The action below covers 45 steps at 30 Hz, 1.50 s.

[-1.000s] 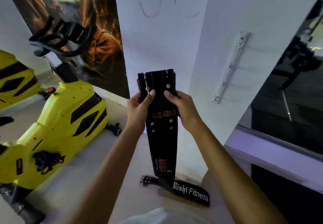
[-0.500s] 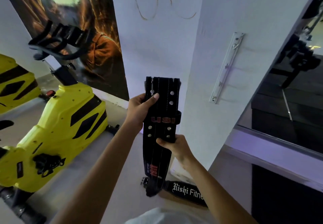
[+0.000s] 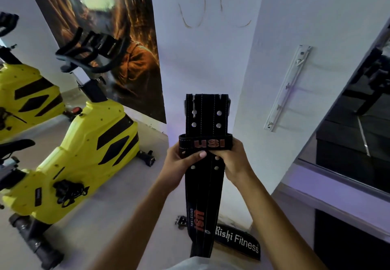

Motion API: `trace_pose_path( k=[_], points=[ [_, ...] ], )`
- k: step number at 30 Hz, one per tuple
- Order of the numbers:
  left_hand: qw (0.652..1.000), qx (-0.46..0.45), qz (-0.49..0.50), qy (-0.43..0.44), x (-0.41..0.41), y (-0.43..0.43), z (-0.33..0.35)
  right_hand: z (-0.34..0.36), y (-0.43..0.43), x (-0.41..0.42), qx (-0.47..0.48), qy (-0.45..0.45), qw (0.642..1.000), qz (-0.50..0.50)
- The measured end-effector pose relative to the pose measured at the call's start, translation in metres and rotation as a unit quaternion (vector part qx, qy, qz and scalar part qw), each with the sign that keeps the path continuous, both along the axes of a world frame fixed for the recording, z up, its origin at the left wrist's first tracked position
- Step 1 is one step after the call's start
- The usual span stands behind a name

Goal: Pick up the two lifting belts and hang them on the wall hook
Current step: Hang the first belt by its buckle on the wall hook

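A black leather lifting belt (image 3: 205, 117) with red "USI" lettering hangs upright in front of me, buckle end on top. My left hand (image 3: 183, 160) and my right hand (image 3: 232, 158) both grip it just below its keeper loop, thumbs across the front. A second black belt (image 3: 236, 240), marked "Rishi Fitness", lies on the floor at the foot of the wall, partly hidden behind the held belt. The white wall hook rail (image 3: 288, 88) is fixed on the wall to the upper right of the belt, with several small hooks, all bare.
Two yellow exercise bikes (image 3: 84, 160) stand on the left. A dark poster (image 3: 109, 37) covers the wall behind them. A mirror (image 3: 358, 122) and a low ledge (image 3: 329, 196) run along the right.
My right hand has come back up from lower on the belt to grip beside the left hand under the loop. The belt sits a little lower and straighter.
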<state>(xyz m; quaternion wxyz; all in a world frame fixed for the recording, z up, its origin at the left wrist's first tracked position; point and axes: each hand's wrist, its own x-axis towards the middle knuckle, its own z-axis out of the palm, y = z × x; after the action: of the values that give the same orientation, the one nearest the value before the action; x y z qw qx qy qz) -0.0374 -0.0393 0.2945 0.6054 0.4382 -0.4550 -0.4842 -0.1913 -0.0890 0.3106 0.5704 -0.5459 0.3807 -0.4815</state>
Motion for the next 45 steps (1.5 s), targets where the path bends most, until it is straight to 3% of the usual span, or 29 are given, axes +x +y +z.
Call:
trace_pose_path(
  k=[8,11,13,15,18,21,26,31,37,41,45],
  points=[
    [0.993,0.100,-0.043,-0.043,-0.002,0.022,-0.047,-0.011,0.006,-0.009,0.007,-0.031,0.999,0.037],
    [0.992,0.093,-0.059,-0.059,-0.001,0.029,-0.051,-0.011,0.007,-0.022,0.021,-0.014,0.990,0.139],
    [0.992,0.083,-0.061,-0.068,-0.005,0.034,-0.050,-0.006,0.005,-0.033,0.045,-0.068,0.971,0.225],
    [0.992,0.077,-0.060,-0.076,-0.009,0.035,-0.049,0.003,0.006,-0.039,0.070,-0.128,0.959,0.244],
    [0.991,0.067,-0.063,-0.094,-0.012,0.032,-0.047,0.016,0.007,-0.038,0.096,-0.185,0.959,0.194],
    [0.990,0.071,-0.044,-0.116,-0.012,0.029,-0.049,0.026,0.005,-0.036,0.094,-0.183,0.967,0.147],
    [0.983,0.079,-0.037,-0.159,-0.009,0.030,-0.055,0.042,0.002,-0.031,0.129,-0.114,0.983,0.066],
    [0.978,0.069,-0.045,-0.192,-0.011,0.031,-0.055,0.050,-0.003,-0.018,0.095,-0.028,0.994,-0.037],
    [0.981,0.091,-0.061,-0.160,-0.004,0.029,-0.041,0.046,-0.005,-0.012,0.121,-0.078,0.987,-0.073],
    [0.974,0.131,-0.122,-0.137,0.006,0.029,-0.023,0.039,-0.001,-0.008,0.128,-0.105,0.983,-0.073],
    [0.978,0.100,-0.183,-0.029,0.018,0.029,-0.010,0.035,0.001,-0.006,0.112,-0.093,0.985,-0.097]
  ],
)
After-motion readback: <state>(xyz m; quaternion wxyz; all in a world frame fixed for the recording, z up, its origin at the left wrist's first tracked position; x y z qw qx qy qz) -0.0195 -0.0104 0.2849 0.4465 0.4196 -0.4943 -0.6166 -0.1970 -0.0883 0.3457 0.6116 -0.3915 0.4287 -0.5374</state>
